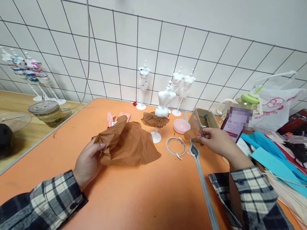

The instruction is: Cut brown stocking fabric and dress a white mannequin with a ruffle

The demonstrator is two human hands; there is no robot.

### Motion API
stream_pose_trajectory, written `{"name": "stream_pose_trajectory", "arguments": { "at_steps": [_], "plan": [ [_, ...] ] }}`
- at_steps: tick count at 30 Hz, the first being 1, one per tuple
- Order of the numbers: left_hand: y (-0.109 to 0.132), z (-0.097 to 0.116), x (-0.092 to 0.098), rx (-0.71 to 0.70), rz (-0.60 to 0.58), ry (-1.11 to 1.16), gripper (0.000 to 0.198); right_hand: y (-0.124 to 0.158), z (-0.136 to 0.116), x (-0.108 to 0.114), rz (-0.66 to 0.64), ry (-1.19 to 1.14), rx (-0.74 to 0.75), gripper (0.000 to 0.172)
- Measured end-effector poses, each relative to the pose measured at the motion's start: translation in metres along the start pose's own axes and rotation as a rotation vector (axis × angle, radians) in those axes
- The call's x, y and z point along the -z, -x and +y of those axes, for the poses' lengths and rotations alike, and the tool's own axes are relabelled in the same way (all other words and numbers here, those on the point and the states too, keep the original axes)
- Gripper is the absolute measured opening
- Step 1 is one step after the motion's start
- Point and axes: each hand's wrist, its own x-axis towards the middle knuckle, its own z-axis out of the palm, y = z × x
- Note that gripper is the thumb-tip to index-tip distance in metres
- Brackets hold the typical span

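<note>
My left hand (89, 161) is closed on the edge of a crumpled brown piece of thin fabric (134, 145), which spreads to the right above the orange mat. My right hand (215, 140) pinches a small, slightly see-through brown scrap (191, 134) in front of the open cardboard box. Between the hands, farther back, a white mini mannequin (165, 101) stands upright on a round base with a gathered brown skirt (155, 120) round its lower part. To its right are a pink bowl (181, 126) and a ring of coiled wire (168, 145).
White mannequins (143, 82) stand by the tiled wall; decorated ones (37, 74) stand at left beside a lidded tub (45, 112). A cardboard box (195, 120), a phone (233, 123), a bottle (249, 100) and blue cloth (279, 160) crowd the right. A grey zipper strip (207, 198) crosses the mat.
</note>
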Motion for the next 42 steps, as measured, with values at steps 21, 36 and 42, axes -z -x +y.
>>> {"name": "stream_pose_trajectory", "arguments": {
  "at_steps": [21, 36, 42],
  "plan": [
    [-0.007, 0.000, 0.005, -0.412, 0.149, -0.586, 0.081, -0.002, -0.028, -0.027, 0.387, -0.403, 0.050, 0.022],
    [-0.006, -0.005, 0.005, -0.236, -0.023, -0.524, 0.072, -0.010, 0.013, -0.023, 0.447, 0.138, -0.326, 0.034],
    [-0.004, -0.002, 0.002, -0.370, -0.034, -0.720, 0.063, -0.009, 0.016, -0.019, 0.416, 0.165, -0.252, 0.037]
  ]
}}
